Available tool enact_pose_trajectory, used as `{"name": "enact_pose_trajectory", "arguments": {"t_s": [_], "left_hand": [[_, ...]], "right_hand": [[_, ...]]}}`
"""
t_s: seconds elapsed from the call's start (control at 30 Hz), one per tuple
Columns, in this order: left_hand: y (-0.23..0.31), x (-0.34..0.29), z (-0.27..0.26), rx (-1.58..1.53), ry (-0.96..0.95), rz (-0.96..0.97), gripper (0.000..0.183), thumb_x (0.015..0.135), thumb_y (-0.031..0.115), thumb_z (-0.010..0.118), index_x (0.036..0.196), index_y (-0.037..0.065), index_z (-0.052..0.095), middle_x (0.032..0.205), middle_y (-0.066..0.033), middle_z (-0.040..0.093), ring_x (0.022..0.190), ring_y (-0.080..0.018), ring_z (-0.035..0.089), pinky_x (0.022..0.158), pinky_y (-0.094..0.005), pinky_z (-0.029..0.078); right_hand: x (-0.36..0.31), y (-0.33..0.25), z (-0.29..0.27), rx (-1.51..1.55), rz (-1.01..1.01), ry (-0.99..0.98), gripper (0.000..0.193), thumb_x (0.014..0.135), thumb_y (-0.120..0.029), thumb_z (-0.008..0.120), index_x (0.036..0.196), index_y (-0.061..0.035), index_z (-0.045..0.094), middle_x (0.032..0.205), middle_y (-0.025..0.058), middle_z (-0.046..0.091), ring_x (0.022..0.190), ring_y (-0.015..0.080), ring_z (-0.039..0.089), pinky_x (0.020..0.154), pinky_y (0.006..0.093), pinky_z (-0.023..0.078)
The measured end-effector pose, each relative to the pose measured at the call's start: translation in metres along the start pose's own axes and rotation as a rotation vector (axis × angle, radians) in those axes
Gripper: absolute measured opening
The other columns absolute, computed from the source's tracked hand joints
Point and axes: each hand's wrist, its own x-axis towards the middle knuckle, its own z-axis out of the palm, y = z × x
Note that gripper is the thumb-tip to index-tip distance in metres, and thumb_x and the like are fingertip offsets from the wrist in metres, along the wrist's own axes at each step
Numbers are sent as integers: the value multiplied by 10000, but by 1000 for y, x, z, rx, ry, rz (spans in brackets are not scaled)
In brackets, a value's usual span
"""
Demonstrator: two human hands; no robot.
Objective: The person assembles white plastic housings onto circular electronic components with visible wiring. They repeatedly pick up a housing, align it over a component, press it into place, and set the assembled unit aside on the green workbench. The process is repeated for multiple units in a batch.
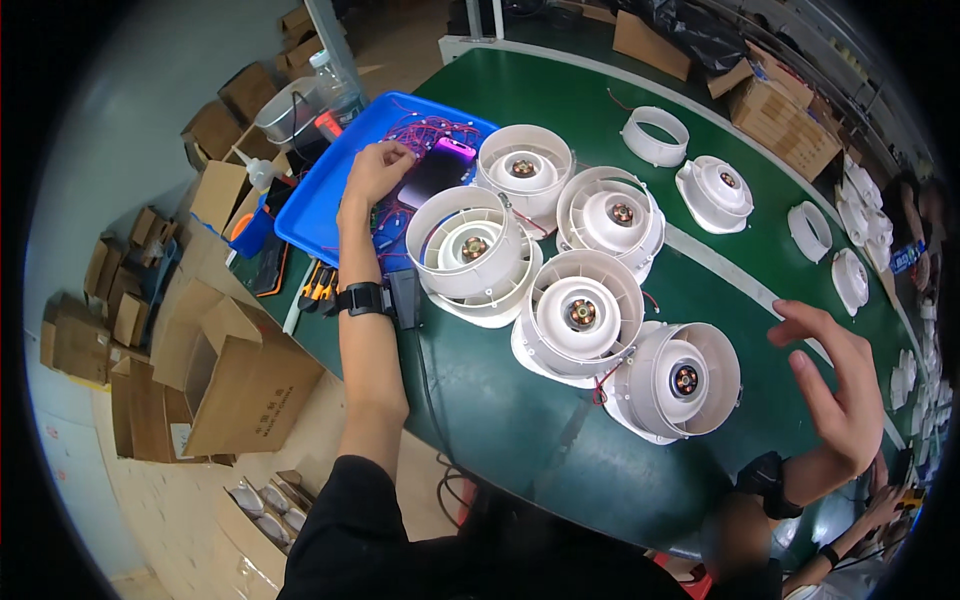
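My left hand [378, 172] is over the blue tray [318, 185], its fingers curled together beside a bundle of red and dark wires [432, 130]. Anything they pinch is too small to make out. A phone with a dark screen and pink-lit edge [440, 172] lies next to that hand in the tray. My right hand [835, 385] hovers over the green table's right part, thumb and fingers apart and holding nothing. Between my hands stand several white round fan housings with copper-wound motor cores, the closest to my right hand being the front housing [680, 380].
White rings [655, 137] and a motor base [715, 195] lie farther back on the green table [480, 400]. Cardboard boxes [245, 370] crowd the floor at left. Orange-handled tools [318, 288] lie beside the tray. Another person's hand [880, 508] shows at lower right.
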Motion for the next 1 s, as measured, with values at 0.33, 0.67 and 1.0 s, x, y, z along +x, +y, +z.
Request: {"name": "enact_pose_trajectory", "arguments": {"t_s": [0.33, 0.67, 1.0], "left_hand": [[6, 1, 11, 99, -97, -24, 342, 815, 233, 727, 1109, 61, 697, 815, -68, 675, 741, -174, 634, 701, -318, 509], [5, 2, 9, 28, -202, -30, 413, 801, 172, 728, 1171, -1, 663, 800, -29, 635, 760, -136, 606, 710, -288, 498], [0, 2, -1, 41, -391, 15, 740, 680, 178, 852, 1340, 22, 555, 1091, -84, 613, 924, -176, 597, 809, -293, 501]], "right_hand": [[0, 5, 2, 39, -8, -8, 432, 808, -88, 586, 1224, 27, 591, 971, 192, 663, 906, 307, 661, 852, 359, 481], [0, 10, 3, 44, 19, -1, 436, 809, -96, 590, 1226, 31, 586, 982, 193, 657, 914, 297, 657, 855, 352, 478], [0, 11, 2, 51, 29, -7, 434, 811, -93, 593, 1226, 32, 584, 978, 192, 657, 915, 293, 658, 855, 352, 480]]}}
